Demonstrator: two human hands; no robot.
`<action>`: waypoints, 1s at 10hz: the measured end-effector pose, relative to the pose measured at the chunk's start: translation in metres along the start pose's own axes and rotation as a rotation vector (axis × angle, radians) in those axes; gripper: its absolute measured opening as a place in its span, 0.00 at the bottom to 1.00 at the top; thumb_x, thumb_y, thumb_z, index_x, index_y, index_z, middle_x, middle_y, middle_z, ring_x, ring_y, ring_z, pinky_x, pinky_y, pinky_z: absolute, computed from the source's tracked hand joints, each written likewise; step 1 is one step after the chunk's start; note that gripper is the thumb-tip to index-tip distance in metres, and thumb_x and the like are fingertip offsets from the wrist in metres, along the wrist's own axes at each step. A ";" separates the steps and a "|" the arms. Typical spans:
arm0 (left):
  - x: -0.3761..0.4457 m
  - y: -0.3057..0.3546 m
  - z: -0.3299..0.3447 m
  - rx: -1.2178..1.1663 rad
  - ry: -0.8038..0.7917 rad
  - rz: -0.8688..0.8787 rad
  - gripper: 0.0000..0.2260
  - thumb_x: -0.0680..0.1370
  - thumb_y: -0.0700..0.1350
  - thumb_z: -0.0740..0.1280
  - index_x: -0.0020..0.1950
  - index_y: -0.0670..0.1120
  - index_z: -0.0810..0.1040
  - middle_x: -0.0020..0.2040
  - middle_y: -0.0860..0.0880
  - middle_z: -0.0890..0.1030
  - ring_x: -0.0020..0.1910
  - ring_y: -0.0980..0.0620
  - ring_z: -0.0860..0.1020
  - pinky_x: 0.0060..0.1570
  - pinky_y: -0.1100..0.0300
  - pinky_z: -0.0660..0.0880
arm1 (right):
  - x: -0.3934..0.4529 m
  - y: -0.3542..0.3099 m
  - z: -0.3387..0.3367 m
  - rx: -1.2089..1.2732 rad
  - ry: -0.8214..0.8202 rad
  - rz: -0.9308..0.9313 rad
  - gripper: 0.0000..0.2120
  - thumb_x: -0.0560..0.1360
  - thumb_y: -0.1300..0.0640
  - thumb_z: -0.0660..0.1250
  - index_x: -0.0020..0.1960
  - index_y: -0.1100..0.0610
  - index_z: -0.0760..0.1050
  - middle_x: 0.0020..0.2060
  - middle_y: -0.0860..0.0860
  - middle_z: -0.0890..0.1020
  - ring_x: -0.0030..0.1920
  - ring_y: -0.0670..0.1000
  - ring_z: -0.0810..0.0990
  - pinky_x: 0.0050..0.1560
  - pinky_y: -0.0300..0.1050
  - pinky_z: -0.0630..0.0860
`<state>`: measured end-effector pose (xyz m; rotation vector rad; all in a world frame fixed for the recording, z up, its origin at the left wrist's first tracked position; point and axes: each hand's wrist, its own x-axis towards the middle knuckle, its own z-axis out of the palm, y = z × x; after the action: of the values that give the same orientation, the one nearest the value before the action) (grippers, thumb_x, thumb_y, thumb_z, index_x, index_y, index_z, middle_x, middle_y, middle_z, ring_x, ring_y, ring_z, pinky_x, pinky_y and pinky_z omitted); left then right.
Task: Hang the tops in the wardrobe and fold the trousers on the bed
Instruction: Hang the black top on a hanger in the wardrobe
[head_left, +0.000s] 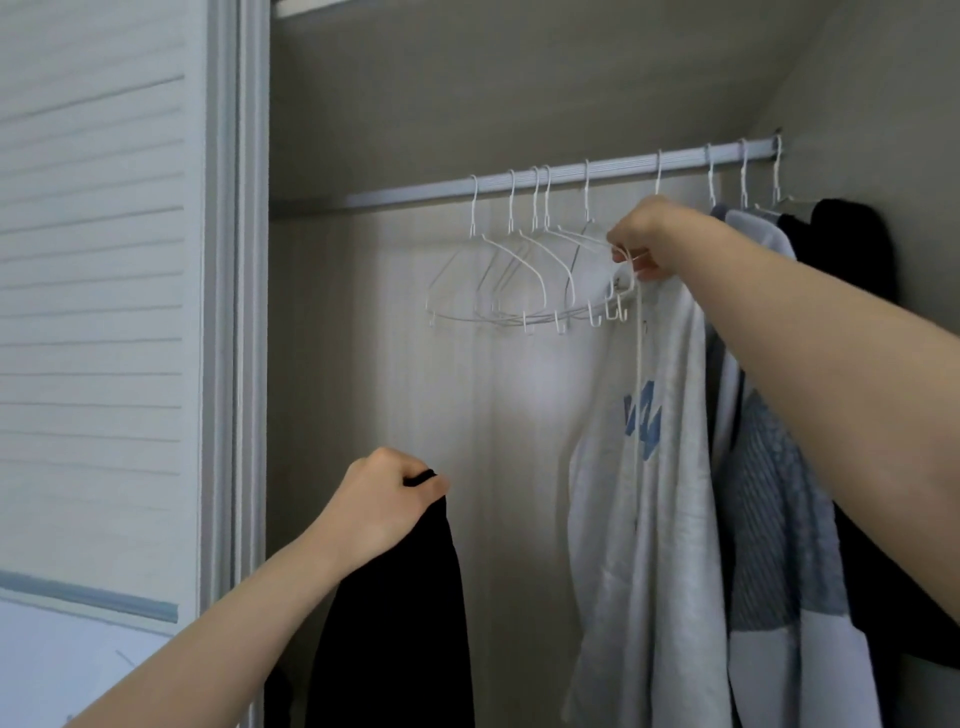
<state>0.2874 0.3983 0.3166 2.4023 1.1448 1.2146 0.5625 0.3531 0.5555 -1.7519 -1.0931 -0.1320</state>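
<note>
Head view, the only one given, looks into an open wardrobe with a rail (545, 179) running across it. A black garment (400, 613) hangs in a long limp fall from the left hand (387, 501), low and left of centre, in front of the wardrobe's pale back panel. It reads as soft, light cloth with no stiffness of its own, so it should drape and sag wherever it is unsupported; whether it is a top or trousers cannot be told from this bunch. The left grip is a closed fist, fingers curled over a gathered edge of the cloth with a small fold poking out by the thumb. That hold carries it well enough, but spreading it would likely call for the shoulders or neckline. Up at the rail, the right hand (644, 241) pinches thin white wire where the end of a cluster of empty white hangers (524, 275) meets the shoulder of a light grey sweatshirt (654, 467) with a blue print, already hung. The right grip is narrow, fingertips closed on the wire; it is hard to say whether that wire belongs to an empty hanger or to the sweatshirt's own. These hangers look light, springy and prone to tangle, so lifting one by its hook should free it most cleanly. Further right hang a grey-and-white top (779, 519) and a dark garment (852, 249) against the side wall. A slatted sliding door (104, 312) stands at the left.
</note>
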 end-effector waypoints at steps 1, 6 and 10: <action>0.000 0.001 0.004 -0.015 -0.007 -0.007 0.23 0.78 0.50 0.67 0.29 0.41 0.64 0.26 0.49 0.65 0.27 0.52 0.64 0.32 0.58 0.64 | 0.005 0.001 0.000 0.078 0.010 0.036 0.08 0.77 0.63 0.59 0.51 0.62 0.77 0.43 0.57 0.80 0.35 0.53 0.76 0.35 0.44 0.73; 0.002 0.009 0.026 -0.079 -0.026 -0.032 0.22 0.78 0.49 0.67 0.32 0.40 0.61 0.27 0.50 0.62 0.28 0.52 0.61 0.31 0.59 0.61 | 0.026 0.013 0.001 0.619 0.145 -0.034 0.04 0.78 0.60 0.57 0.47 0.55 0.71 0.62 0.59 0.76 0.58 0.58 0.77 0.58 0.53 0.75; 0.003 0.015 0.036 -0.123 -0.062 -0.002 0.21 0.78 0.49 0.67 0.32 0.39 0.64 0.27 0.50 0.64 0.28 0.53 0.64 0.32 0.59 0.63 | 0.026 0.030 -0.021 0.570 0.192 -0.078 0.06 0.77 0.59 0.56 0.52 0.56 0.69 0.53 0.58 0.76 0.50 0.54 0.75 0.59 0.57 0.76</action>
<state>0.3243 0.3959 0.3027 2.3297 1.0237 1.1653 0.6073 0.3496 0.5585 -1.1631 -0.9430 -0.0297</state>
